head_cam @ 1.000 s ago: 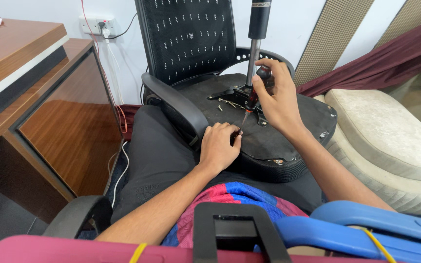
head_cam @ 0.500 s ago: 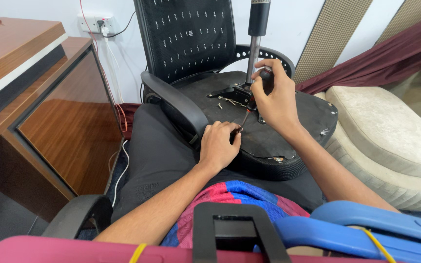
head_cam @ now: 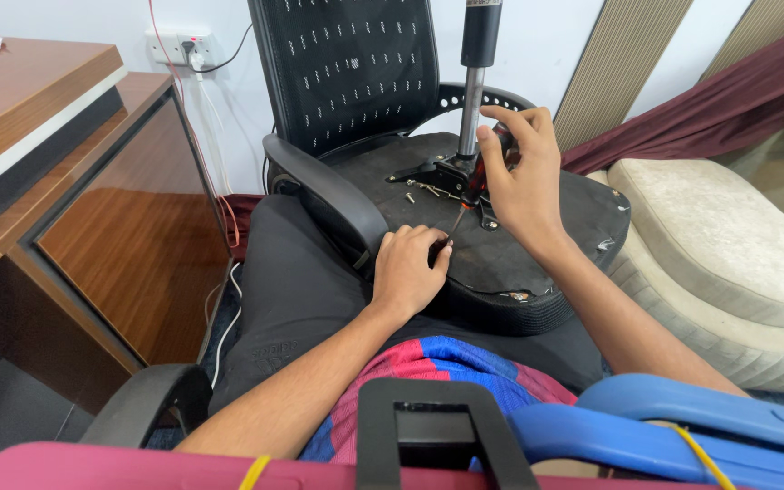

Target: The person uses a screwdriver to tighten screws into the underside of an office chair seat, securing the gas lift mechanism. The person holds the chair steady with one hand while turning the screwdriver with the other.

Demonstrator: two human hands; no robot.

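The right hand [head_cam: 521, 177] has its grip closed around the dark handle of a screwdriver [head_cam: 475, 192], fingers curled over the top of it. The tool's thin shaft runs down and to the left from that handle, slanting toward the person, so its long axis lies tilted rather than upright. Its tip comes down at the fingertips of the left hand [head_cam: 407, 269], which rests knuckles-up on the underside of the overturned office chair seat [head_cam: 537, 245]. The left grip is drawn together, thumb and forefinger pinched right where the shaft ends; whether they pinch a screw or only steady the tip is too small to tell. So the working point lies below and to the left of the right hand, and the left hand is the nearer one to it.

Just behind the right hand, the chair's gas-lift column [head_cam: 475, 86] stands upright out of a metal mechanism plate [head_cam: 437, 177] bolted to the seat. A few loose screws [head_cam: 421, 189] lie on the seat beside that plate. The chair's curved armrest [head_cam: 333, 195] arcs past the left hand on its left side, and the mesh backrest [head_cam: 347, 68] rises behind. The seat rests across the person's lap. A wooden desk [head_cam: 56, 136] stands well apart to the left, a pale cushioned sofa [head_cam: 728, 236] to the right.
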